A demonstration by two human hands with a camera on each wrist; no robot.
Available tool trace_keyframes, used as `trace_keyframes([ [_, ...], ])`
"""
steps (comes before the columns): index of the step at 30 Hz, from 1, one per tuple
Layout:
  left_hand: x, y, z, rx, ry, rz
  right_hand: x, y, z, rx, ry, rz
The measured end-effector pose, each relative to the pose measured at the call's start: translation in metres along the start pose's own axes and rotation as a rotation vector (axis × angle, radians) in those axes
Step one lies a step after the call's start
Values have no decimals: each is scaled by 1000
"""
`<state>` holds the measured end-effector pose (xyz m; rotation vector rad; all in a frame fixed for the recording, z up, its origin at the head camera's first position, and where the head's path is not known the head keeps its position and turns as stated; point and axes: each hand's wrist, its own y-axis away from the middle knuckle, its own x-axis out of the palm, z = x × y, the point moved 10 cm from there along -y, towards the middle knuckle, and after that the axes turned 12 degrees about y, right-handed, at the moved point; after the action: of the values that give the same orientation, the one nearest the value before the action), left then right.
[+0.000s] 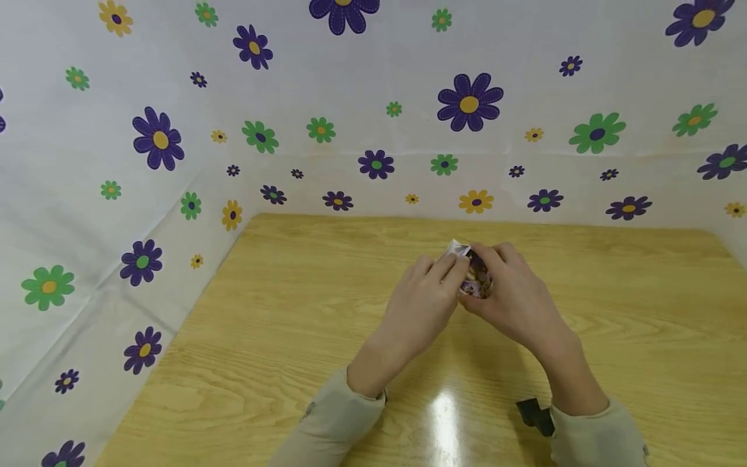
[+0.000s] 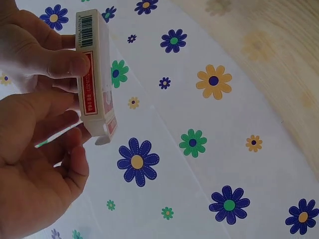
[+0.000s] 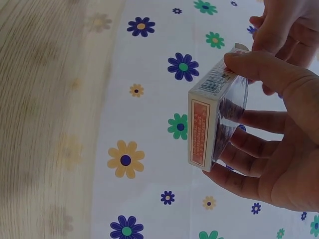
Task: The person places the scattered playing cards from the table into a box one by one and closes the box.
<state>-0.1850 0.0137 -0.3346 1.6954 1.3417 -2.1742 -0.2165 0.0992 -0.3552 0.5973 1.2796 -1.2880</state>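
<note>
Red-sided card box (image 3: 212, 122), barcode only in wrist views, gripped by both hands' fingers (image 3: 249, 64)

Small white card box (image 3: 207, 124), red side panel, barcode on end, held above table.

Beige long sleeves (image 1: 332, 421) (black wrist strap (image 1: 533, 415) on right)

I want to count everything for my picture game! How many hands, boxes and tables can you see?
Bare hands: 2, the left hand and the right hand, both holding the box
Small white and red cardboard box: 1
Light wooden table: 1
Total: 4
</note>
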Motion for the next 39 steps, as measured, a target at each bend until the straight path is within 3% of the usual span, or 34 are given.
trace_keyframes([
  [4, -11, 1, 7, -45, 116, -91, -2, 0, -2, 21, -22, -25],
  [10, -26, 6, 25, -205, 297, -254, -5, 0, -6, 79, -89, -44],
  [15, -22, 10, 36, -308, 450, -247, -6, 0, -7, 117, -173, -76],
  [20, -14, 10, 41, -362, 669, -208, -11, 0, -2, 96, -257, -142],
  [25, -21, 10, 47, -339, 900, -309, -15, 0, 4, 57, -350, -176],
  [29, -34, 12, 55, -294, 981, -404, -19, 1, 4, 56, -517, -172],
  [35, -42, 14, 61, -278, 1077, -429, -34, 4, 7, -16, -796, -259],
  [39, -45, 13, 60, -243, 1124, -442, -41, 5, 7, -48, -853, -310],
])
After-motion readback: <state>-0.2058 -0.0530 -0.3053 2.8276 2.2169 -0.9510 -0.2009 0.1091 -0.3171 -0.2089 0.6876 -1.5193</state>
